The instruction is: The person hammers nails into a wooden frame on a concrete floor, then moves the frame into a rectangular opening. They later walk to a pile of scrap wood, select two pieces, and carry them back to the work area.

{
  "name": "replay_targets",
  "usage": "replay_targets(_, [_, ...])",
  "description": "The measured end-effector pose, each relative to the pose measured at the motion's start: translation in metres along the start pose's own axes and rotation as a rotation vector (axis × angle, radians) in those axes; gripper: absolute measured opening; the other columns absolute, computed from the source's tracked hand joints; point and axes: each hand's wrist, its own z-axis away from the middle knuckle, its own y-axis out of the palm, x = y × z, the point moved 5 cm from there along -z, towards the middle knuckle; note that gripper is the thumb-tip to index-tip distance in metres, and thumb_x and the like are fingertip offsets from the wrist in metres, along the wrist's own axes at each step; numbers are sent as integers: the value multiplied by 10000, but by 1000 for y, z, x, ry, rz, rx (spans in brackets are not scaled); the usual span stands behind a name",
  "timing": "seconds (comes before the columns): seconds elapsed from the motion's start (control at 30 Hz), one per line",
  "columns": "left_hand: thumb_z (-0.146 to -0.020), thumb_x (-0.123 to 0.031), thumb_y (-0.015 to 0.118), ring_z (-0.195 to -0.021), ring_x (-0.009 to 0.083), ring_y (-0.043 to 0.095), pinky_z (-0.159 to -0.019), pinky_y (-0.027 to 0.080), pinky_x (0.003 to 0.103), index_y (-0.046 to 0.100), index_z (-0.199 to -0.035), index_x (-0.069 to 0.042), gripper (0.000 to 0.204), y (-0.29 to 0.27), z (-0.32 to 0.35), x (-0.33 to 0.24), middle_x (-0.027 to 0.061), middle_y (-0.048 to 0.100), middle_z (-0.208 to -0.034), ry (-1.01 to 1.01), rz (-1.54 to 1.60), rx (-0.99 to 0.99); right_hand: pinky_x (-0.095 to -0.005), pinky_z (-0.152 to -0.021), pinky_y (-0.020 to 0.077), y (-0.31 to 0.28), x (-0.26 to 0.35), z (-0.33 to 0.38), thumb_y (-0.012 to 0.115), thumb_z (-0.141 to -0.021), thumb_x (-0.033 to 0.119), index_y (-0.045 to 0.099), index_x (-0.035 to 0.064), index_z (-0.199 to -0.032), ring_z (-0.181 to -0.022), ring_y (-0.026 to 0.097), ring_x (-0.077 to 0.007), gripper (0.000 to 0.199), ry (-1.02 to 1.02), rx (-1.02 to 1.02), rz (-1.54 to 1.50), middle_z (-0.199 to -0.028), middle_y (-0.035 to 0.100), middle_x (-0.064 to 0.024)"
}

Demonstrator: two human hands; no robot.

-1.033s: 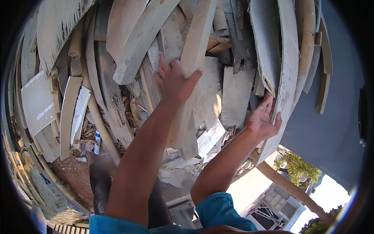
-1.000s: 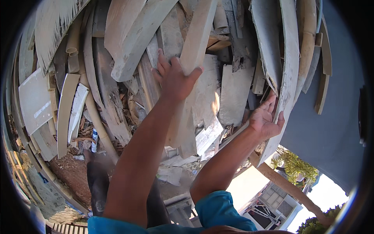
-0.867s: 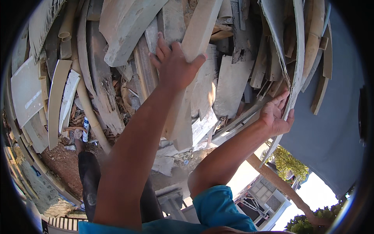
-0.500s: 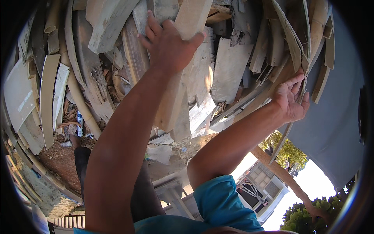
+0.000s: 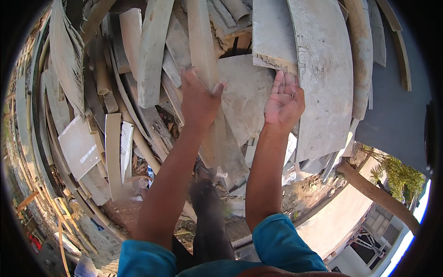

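Observation:
A long, pale wooden beam (image 5: 203, 41) stands nearly upright in front of me. My left hand (image 5: 199, 101) is closed over it, with the fingers at its left side and the thumb at its right. To the right, my right hand (image 5: 283, 104) is palm up, its fingertips at the splintered lower edge of a grey wooden board (image 5: 273, 34). The exact grip of those fingertips is partly hidden by the edge. Beside that hand a larger weathered panel (image 5: 325, 83) hangs down, its face showing. Another flat board (image 5: 240, 94) lies behind, between both hands.
Planks and poles are heaped all round. Left of the beam hangs a thick timber (image 5: 154, 55); a bamboo pole (image 5: 101, 74) lies farther left. A white panel (image 5: 80, 145) leans low at left. A dark grey sheet (image 5: 392, 124) and a tree branch (image 5: 378, 194) are at right.
The view has shifted. My right hand is now closer to my left hand, and the boards near it show their broad faces instead of thin edges. My left hand stays on the beam.

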Motion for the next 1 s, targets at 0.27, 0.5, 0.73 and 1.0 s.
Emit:
replay_targets(0.27, [-801, -113, 685, -1274, 425, 441, -1015, 420, 474, 339, -1427, -71, 716, -3, -3, -8, 266, 424, -1374, 155, -263, 211, -430, -1135, 396, -21, -22, -4, 519, -904, 58, 166, -115, -1459, -1404, 288, -352, 681, 253, -23, -160, -1530, 203, -257])
replay_targets(0.5, [-822, -106, 589, -1248, 442, 422, -1050, 377, 475, 389, -1431, -55, 643, -26, 35, 21, 278, 404, -1377, 23, -210, 210, -465, -1086, 442, -26, -21, -5, 565, -869, 12, 372, -100, -1234, -1320, 377, -337, 428, 314, -160, -206, -1451, 304, -229])
replay_targets(0.73, [-829, -121, 615, -1305, 447, 339, -1101, 289, 500, 445, -1338, 0, 550, -16, 15, 22, 265, 368, -1406, 273, -304, -54, -464, -1078, 452, -28, -25, -6, 565, -861, -6, 397, -82, -1201, -1260, 428, -337, 387, 324, -157, -219, -1357, 366, -218])
replay_targets(1.0, [-846, -429, 747, -1232, 342, 519, -1024, 412, 485, 440, -1385, -27, 739, 63, -71, -46, 220, 498, -1367, -69, 551, 346, -426, -1116, 430, -34, -32, -9, 513, -858, -67, 311, -76, -1384, -1253, 456, -321, 564, 285, -100, -235, -1422, 346, -209])
